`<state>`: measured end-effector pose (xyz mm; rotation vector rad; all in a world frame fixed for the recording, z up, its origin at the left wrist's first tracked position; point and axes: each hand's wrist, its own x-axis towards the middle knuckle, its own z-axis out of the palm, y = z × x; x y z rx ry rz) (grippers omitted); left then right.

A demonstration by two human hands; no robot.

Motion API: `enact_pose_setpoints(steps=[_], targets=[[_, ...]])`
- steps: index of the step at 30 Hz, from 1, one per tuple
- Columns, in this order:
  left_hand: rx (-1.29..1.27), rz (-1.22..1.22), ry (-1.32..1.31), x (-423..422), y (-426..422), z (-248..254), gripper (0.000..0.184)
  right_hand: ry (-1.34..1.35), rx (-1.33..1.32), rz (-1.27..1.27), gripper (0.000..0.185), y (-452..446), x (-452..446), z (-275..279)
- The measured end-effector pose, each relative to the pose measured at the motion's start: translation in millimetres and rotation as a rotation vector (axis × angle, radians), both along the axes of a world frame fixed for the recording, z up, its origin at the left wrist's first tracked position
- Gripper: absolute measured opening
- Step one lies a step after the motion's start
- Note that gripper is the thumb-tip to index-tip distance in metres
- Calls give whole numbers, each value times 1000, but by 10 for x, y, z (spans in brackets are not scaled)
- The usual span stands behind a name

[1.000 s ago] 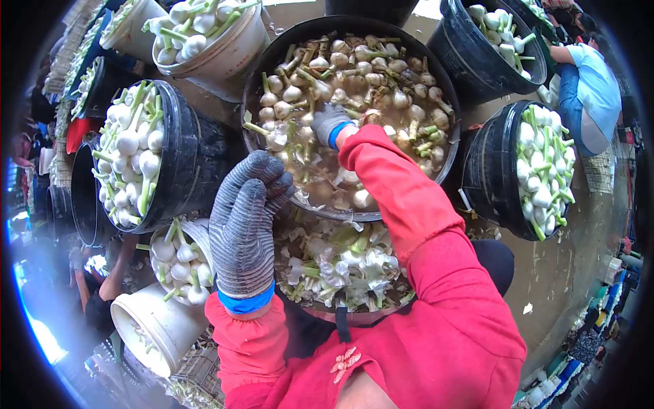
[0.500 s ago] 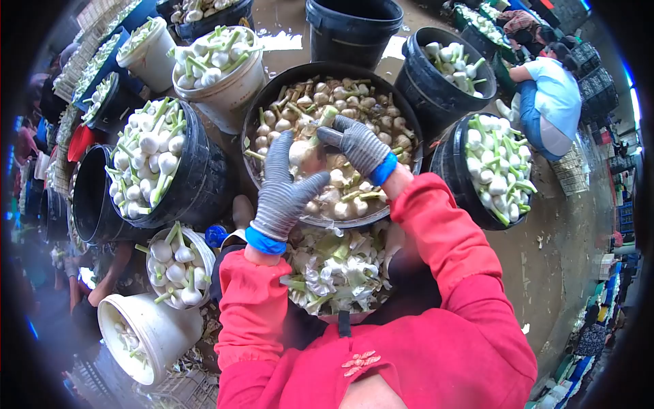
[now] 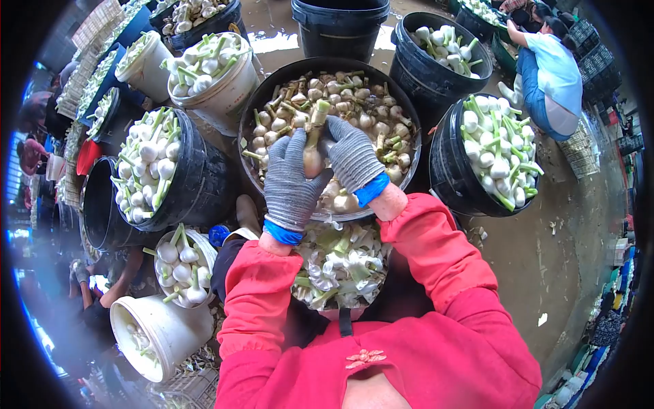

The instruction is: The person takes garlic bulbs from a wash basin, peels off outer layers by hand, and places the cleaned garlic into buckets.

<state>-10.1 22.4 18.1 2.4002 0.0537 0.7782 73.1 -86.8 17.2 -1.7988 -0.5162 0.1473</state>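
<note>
A garlic bulb with a short, thick cut stem pointing up and away is held between my two gloved hands. My left hand, in a grey striped glove with a blue cuff, has its fingers around the bulb's left and near side. From the right, my right hand closes on the bulb and the base of its stem; its fingertips are partly hidden. Below them lies a wide black tub full of brownish, unpeeled garlic bulbs. Close to my body, a container of loose white garlic skins sits between my legs.
Black buckets of white garlic stand left and right. A white bucket and two black ones are behind the tub. At lower left, a white bucket lies tipped. A person in light blue crouches far right.
My left hand has come in from the left and closed around the bulb. My right hand has shifted slightly down, and the bulb now stands more upright between both hands.
</note>
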Motion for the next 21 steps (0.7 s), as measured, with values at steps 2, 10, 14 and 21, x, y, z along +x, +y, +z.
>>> enact_pose_setpoints(steps=[2, 10, 14, 21], targets=[[24, -30, -16, 15, -28, -23, 77, 67, 10, -11, 33, -25, 20, 19], [-1796, -536, 250, -211, -16, 238, 75, -83, 49, 197, 34, -317, 111, 187], [-1642, -634, 309, -176, 91, 262, 88, 275, 375, 320, 32, -366, -22, 237], [-784, -275, 117, -114, -56, 156, 102, 287, 128, 40, 30, -294, 34, 62]])
